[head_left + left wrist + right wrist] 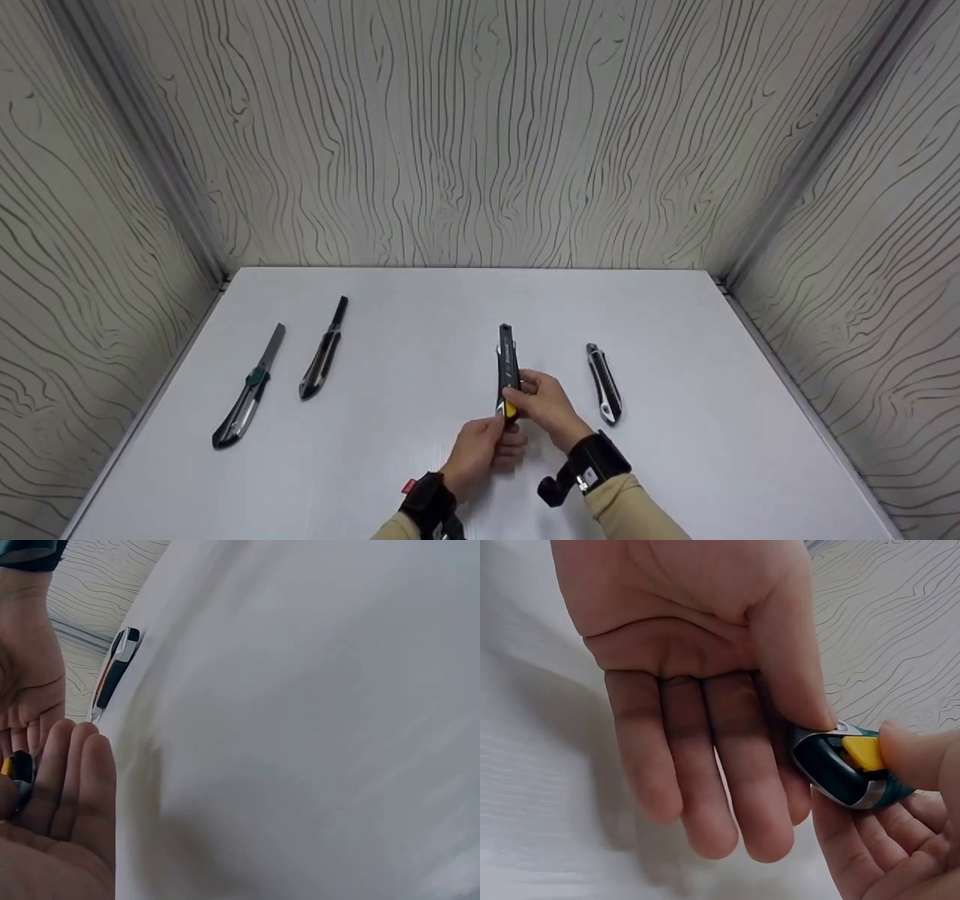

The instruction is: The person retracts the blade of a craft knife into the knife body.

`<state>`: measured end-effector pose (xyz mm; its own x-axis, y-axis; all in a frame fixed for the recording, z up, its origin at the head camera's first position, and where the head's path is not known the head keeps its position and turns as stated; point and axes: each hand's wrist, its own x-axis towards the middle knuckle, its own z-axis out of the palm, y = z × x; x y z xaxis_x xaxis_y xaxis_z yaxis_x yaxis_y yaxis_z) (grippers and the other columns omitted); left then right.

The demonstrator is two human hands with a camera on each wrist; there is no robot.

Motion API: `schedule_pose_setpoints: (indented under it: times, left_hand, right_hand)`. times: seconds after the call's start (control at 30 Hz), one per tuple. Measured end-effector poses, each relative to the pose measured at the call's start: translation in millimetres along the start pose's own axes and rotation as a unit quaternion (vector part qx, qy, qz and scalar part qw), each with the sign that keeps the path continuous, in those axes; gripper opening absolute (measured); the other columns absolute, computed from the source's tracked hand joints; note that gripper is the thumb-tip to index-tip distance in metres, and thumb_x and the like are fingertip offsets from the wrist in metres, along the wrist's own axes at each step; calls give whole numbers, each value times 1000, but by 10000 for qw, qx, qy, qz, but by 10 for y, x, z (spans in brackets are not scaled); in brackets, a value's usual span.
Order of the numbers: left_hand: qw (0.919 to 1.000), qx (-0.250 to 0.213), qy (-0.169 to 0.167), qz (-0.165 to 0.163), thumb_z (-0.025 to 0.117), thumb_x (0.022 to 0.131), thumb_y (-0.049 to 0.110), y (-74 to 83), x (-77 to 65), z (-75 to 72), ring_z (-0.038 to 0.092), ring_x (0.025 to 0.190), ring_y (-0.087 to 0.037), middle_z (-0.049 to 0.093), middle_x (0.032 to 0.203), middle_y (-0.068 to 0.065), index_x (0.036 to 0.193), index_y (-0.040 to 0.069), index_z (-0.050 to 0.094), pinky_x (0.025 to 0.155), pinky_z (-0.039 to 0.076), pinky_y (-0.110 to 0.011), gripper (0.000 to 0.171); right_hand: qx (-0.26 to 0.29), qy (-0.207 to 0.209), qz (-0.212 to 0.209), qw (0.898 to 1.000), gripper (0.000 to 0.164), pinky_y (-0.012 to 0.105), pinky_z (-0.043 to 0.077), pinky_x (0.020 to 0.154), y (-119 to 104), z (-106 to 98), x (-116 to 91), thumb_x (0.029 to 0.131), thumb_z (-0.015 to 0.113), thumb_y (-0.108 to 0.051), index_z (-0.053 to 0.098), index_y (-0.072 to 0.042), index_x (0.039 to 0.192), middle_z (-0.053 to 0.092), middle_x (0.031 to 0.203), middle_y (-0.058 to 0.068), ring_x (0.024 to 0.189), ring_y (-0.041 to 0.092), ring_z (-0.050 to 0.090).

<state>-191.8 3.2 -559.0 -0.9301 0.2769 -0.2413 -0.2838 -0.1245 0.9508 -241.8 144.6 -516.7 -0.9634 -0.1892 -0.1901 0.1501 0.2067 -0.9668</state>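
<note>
Both of my hands hold a dark green-black snap-off utility knife (508,360) with a yellow slider piece (863,752) near its butt end. It points away from me, its front end toward the back wall. My left hand (480,450) pinches the butt between thumb and index finger, while its other fingers stretch out, as the right wrist view shows. Higher on the handle, my right hand (551,409) grips from the right, its thumb against the yellow piece. In the left wrist view only the knife's butt end shows, at the left edge.
To the right lies a black-and-silver utility knife (604,384). On the left are a utility knife with a green slider and long silver blade (247,390) and a dark, slimmer one (322,360). All rest on the white table (420,300), with wood-patterned walls (480,135) behind and beside it.
</note>
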Motion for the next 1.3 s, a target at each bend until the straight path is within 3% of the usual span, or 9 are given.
schedule_pose_setpoints:
  times: [0.17, 0.4, 0.63, 0.83, 1.0, 1.3]
  left_hand:
    - [9999, 23, -55, -118, 42, 104, 25, -6, 5, -16, 59, 70, -11, 67, 84, -4, 110, -10, 62, 60, 50, -22, 41]
    - [9991, 330, 181, -208, 43, 104, 20, 26, -5, -179, 67, 81, -13, 72, 101, -16, 115, -10, 59, 69, 58, -29, 36]
    - [9992, 257, 268, -166, 44, 102, 17, 55, -20, -300, 64, 79, -11, 72, 101, -15, 118, -12, 57, 65, 55, -25, 36]
    - [9997, 112, 226, -24, 46, 102, 15, 47, -26, -338, 61, 75, -11, 72, 95, -12, 116, -15, 56, 62, 52, -23, 35]
    - [9995, 206, 217, 24, 46, 102, 16, 45, -37, -337, 63, 76, -11, 72, 95, -12, 116, -14, 57, 64, 54, -24, 35]
    - [9993, 292, 241, -61, 46, 102, 16, 31, -43, -355, 65, 81, -13, 72, 100, -13, 118, -13, 57, 69, 57, -27, 35]
  right_hand:
    - [2, 181, 116, 9998, 46, 32, 57, 78, 27, -51, 9, 93, 63, -10, 49, 11, 132, 69, 110, 19, 85, 14, 66]
    - [-179, 614, 324, 9974, 47, 32, 58, 73, 197, -231, 70, 92, 65, -11, 51, 11, 131, 68, 114, 23, 87, 17, 68]
    - [-725, 990, 537, 9910, 46, 32, 58, 70, 291, -419, 44, 89, 69, -10, 55, 9, 128, 69, 112, 22, 84, 18, 68]
    - [-1667, 1311, 544, 9757, 41, 29, 55, 62, 251, -562, 15, 87, 71, -12, 61, 8, 121, 69, 100, 18, 72, 16, 66]
    - [-2418, 1475, 466, 9579, 37, 26, 52, 60, 262, -640, 25, 86, 71, -15, 64, 7, 115, 69, 96, 16, 72, 16, 64]
    - [-2886, 1680, 332, 9420, 34, 25, 49, 60, 316, -681, 49, 83, 73, -18, 67, 6, 106, 70, 92, 14, 71, 17, 62]
